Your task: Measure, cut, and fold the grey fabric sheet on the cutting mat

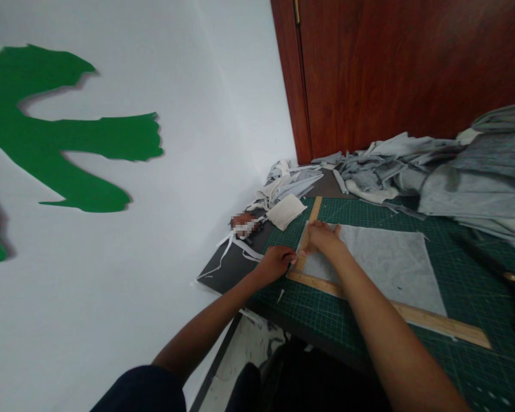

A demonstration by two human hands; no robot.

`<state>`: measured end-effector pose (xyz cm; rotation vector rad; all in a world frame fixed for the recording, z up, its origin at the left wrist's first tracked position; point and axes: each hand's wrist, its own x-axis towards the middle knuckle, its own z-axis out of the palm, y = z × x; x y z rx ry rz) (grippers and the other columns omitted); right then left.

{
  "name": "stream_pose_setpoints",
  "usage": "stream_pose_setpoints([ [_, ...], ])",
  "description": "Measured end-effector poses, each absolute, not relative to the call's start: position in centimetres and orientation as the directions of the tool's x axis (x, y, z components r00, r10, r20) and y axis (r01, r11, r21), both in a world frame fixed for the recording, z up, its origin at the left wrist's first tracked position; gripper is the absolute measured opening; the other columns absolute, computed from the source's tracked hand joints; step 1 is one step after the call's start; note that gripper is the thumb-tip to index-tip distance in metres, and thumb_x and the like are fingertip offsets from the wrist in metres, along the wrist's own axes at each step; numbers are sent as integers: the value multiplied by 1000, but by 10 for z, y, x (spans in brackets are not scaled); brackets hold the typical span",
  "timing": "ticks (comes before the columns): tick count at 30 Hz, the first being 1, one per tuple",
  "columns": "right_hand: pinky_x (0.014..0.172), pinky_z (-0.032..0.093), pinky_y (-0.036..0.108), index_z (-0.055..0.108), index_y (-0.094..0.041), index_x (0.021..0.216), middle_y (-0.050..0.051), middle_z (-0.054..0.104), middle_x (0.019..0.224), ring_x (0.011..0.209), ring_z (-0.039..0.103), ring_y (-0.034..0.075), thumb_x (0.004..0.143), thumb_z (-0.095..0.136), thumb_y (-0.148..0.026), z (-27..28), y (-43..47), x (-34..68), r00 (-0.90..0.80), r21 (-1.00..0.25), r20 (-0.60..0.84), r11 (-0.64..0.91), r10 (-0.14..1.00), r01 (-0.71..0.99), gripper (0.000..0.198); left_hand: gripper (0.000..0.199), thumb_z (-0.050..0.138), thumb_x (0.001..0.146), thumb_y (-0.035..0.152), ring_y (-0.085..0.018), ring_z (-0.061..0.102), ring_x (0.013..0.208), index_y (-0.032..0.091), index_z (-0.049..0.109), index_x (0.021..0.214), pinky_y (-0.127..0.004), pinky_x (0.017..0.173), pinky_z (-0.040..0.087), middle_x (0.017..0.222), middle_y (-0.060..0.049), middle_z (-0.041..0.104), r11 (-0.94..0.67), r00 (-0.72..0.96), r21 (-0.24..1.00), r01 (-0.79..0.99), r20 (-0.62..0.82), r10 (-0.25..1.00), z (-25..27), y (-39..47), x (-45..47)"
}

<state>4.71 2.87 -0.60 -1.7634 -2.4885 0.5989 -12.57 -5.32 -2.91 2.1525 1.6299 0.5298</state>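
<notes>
A wooden L-shaped ruler lies on a rectangle of light grey fabric, its corner at the fabric's near left. My right hand is bent over the ruler's short arm, pressing on it, with the thumb out over the cloth. Just left of that arm is my left hand, its fingers curled together at the fabric's left edge. Whatever the left fingertips pinch is too small to make out. Under everything lies a green cutting mat with grid lines.
Black scissors rest at the right. Piled grey fabric lines the back right. Fabric strips and scraps heap against the wall at the back left, with a small beige piece in front. A wooden door stands behind the table.
</notes>
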Motion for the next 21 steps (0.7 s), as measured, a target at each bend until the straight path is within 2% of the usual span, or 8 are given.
stream_pose_setpoints([
  [13, 116, 20, 69, 51, -14, 149, 25, 49, 154, 146, 39, 41, 73, 91, -39, -3, 28, 48, -350, -342, -192, 272, 917, 899, 90, 20, 60, 89, 14, -16, 69, 77, 19, 74, 76, -24, 75, 46, 79, -1, 75, -301, 314, 503, 810, 61, 947, -17, -70, -131],
  [21, 115, 22, 70, 52, -16, 149, 25, 50, 153, 146, 39, 43, 73, 91, -37, -1, 27, 48, -353, -343, -192, 274, 916, 899, 89, 20, 54, 97, 15, -18, 68, 81, 19, 71, 87, -28, 79, 51, 88, -4, 75, -133, -8, 450, 883, 298, 955, -28, -64, -146],
])
